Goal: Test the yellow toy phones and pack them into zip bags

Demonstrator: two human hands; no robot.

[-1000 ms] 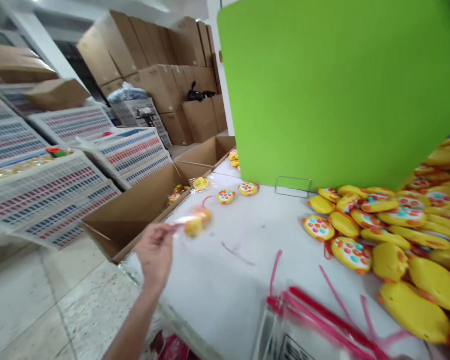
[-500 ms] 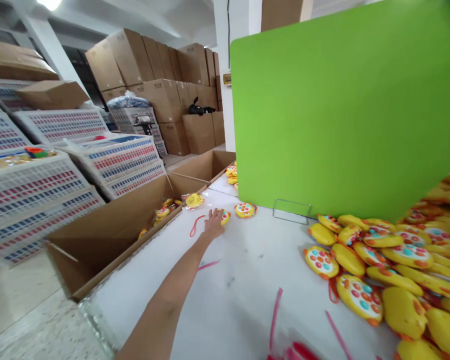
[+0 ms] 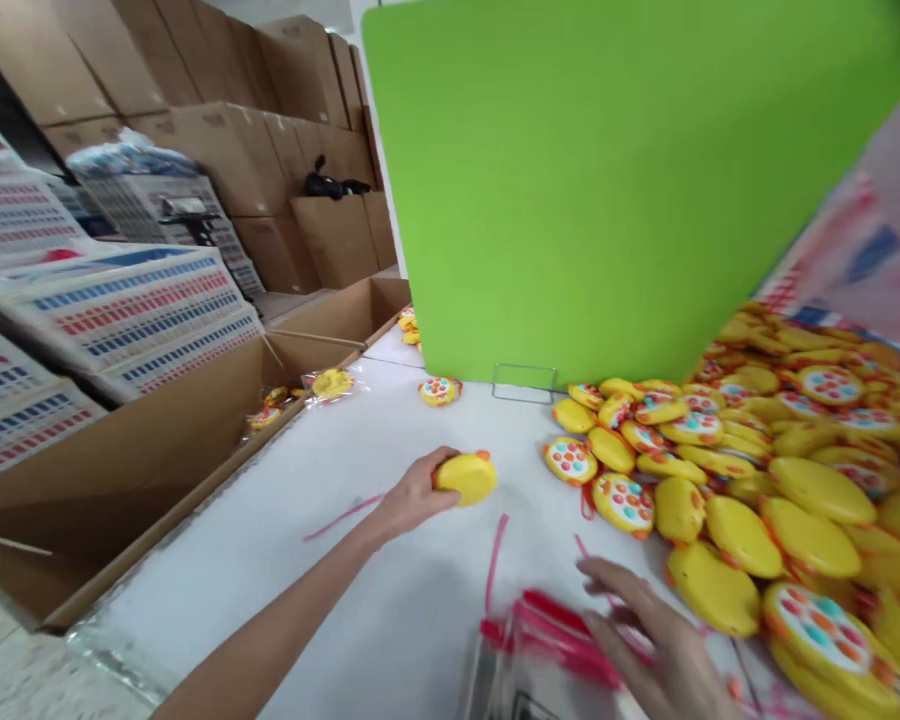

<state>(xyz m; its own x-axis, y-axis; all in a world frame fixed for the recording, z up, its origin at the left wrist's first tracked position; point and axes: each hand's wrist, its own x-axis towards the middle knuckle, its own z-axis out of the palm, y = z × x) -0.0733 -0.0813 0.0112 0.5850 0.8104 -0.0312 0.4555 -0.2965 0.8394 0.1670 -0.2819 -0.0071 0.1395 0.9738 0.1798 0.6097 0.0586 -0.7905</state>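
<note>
My left hand (image 3: pixel 414 492) grips a yellow round toy (image 3: pixel 466 477), held back side up just above the white table (image 3: pixel 330 560). My right hand (image 3: pixel 656 640) lies low at the near edge with fingers spread over a bundle of red-strip clear bags (image 3: pixel 551 630), touching them. A big heap of the same yellow toys (image 3: pixel 757 470), some showing coloured buttons, covers the table's right side. One toy with its buttons up (image 3: pixel 440 390) lies apart near the green board.
A green divider board (image 3: pixel 607 180) stands across the back of the table on a wire foot. An open cardboard box (image 3: pixel 142 450) left of the table holds bagged toys (image 3: pixel 331 382). White crates and stacked cartons fill the left and back. Loose red strips (image 3: pixel 343 517) lie on the table.
My left hand let go a bagged toy toward the box, reached to a toy at the far table, and has drawn it back toward me. My right hand has come into view over the bags.
</note>
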